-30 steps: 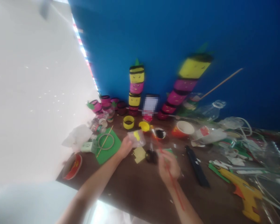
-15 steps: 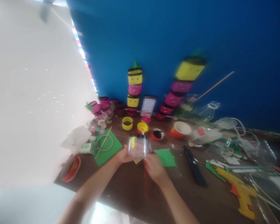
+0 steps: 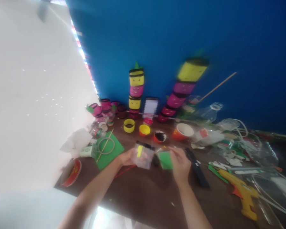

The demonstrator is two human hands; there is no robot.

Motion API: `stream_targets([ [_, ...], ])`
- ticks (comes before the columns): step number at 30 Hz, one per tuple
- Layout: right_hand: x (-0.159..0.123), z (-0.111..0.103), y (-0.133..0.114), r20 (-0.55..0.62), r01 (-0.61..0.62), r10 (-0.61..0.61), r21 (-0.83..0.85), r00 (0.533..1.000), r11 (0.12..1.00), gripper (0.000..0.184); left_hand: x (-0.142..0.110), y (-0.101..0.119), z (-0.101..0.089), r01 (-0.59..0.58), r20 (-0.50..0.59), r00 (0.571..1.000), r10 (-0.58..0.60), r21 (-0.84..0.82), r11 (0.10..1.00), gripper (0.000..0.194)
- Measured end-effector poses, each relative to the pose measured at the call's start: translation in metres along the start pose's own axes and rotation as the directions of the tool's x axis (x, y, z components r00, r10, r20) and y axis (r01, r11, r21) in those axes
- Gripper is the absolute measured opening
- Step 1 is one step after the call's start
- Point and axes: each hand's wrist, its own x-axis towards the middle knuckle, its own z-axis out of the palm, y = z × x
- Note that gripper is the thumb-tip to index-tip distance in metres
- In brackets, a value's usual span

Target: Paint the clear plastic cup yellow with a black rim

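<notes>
My left hand (image 3: 127, 156) is closed around the side of a clear plastic cylinder (image 3: 144, 160), a cut bottle section by its look. It has a black band along its top edge and a yellow paint patch on its wall. To its right, my right hand (image 3: 181, 160) pinches a thin paintbrush (image 3: 160, 148), blurred, with yellow at one end. Below that hand lies a green sheet (image 3: 165, 160), partly covered. A thin red stick (image 3: 125, 171) shows by my left wrist; whether the hand holds it I cannot tell. Beyond the cylinder stands a cup of yellow paint (image 3: 145, 129).
A yellow ring (image 3: 129, 126), a cup with black paint (image 3: 160, 136) and a paper cup (image 3: 183, 131) stand behind. Painted stacks lean on the blue wall. At right lie a black bar (image 3: 197, 168), a yellow glue gun (image 3: 246, 195) and plastic bottles (image 3: 212, 113).
My right hand has moved right, away from the cylinder. The cylinder is tilted and slightly lower. The red stick now points down-left instead of straight down.
</notes>
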Motion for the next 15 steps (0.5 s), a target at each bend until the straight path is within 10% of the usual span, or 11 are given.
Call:
stream_targets([
  [15,0.0054,-0.0049,0.0015,0.054,-0.128,0.123,0.099,0.991,0.987,0.017,-0.0014,0.0059,0.0075,0.044,0.052,0.997,-0.050,0.101,0.994,0.086],
])
